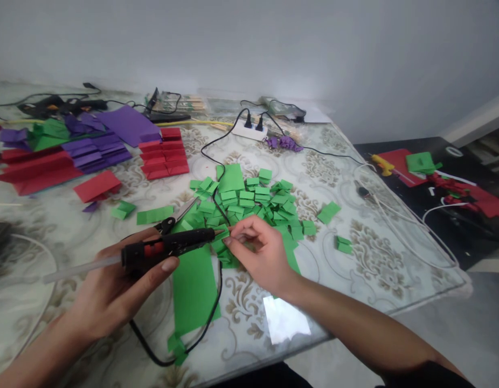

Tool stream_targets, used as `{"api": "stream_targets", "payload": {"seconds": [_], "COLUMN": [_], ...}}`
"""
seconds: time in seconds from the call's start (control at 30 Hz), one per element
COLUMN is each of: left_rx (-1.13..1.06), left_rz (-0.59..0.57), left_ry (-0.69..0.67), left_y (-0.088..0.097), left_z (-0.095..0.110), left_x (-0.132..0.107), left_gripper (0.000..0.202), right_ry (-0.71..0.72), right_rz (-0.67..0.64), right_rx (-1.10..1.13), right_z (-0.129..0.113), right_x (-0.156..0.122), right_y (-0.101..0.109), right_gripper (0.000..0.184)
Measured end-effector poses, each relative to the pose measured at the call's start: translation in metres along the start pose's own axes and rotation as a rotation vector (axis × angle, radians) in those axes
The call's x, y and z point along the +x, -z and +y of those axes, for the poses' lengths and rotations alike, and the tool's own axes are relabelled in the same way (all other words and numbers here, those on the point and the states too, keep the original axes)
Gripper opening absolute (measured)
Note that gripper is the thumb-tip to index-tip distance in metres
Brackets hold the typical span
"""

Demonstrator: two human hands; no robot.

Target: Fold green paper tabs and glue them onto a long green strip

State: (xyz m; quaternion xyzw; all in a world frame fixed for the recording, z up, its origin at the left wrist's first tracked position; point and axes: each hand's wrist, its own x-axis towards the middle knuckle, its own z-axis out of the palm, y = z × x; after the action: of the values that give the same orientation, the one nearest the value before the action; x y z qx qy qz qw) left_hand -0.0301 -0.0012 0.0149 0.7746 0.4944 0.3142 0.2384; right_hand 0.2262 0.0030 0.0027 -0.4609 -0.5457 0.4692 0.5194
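My left hand (124, 280) is wrapped round a black hot glue gun (168, 245), a clear glue stick (83, 268) jutting from its back end. The gun's nozzle points right, at a small folded piece of green paper (221, 233). That piece is pinched between thumb and finger of my right hand (260, 250); the fingers partly hide it. Beyond my hands spreads a pile of small folded green papers (253, 199). Scissors (174, 218) lie just past the glue gun, partly covered. A larger green sheet (195, 293) is flat on the table below the nozzle.
Folded red papers (164, 156) and purple papers (98, 151) lie at the left back. A white power strip (249, 129) with two plugs sits behind the pile. Its black cord (209, 148) runs across the table. On the right, a black surface (415, 215) holds a yellow-handled tool (382, 165).
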Motion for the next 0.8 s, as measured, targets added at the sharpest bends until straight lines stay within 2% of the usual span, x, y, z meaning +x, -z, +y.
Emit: {"api": "stream_targets", "payload": {"seconds": [0.13, 0.37, 0.53, 0.67, 0.8], "left_rx": [0.042, 0.042, 0.047, 0.008, -0.055], "left_rz": [0.015, -0.001, 0.037, 0.127, 0.138], "left_ry": [-0.042, -0.131, -0.142, 0.002, 0.173], "left_y": [0.001, 0.001, 0.001, 0.005, 0.010], "left_z": [0.002, 0.019, 0.016, 0.009, 0.007], "left_x": [0.001, 0.008, 0.003, 0.002, 0.004], "left_gripper": [0.013, 0.011, 0.010, 0.014, 0.023], "right_ry": [0.020, 0.108, 0.044, 0.002, 0.019], "right_rz": [0.002, 0.025, 0.025, 0.051, 0.084], "right_rx": [-0.043, -0.186, -0.121, -0.029, 0.002], "right_z": [0.001, 0.003, 0.003, 0.003, 0.000], "right_x": [-0.001, -0.003, 0.000, 0.003, 0.005], "right_y": [0.001, 0.002, 0.002, 0.003, 0.003], "right_gripper": [0.009, 0.012, 0.011, 0.009, 0.012]}}
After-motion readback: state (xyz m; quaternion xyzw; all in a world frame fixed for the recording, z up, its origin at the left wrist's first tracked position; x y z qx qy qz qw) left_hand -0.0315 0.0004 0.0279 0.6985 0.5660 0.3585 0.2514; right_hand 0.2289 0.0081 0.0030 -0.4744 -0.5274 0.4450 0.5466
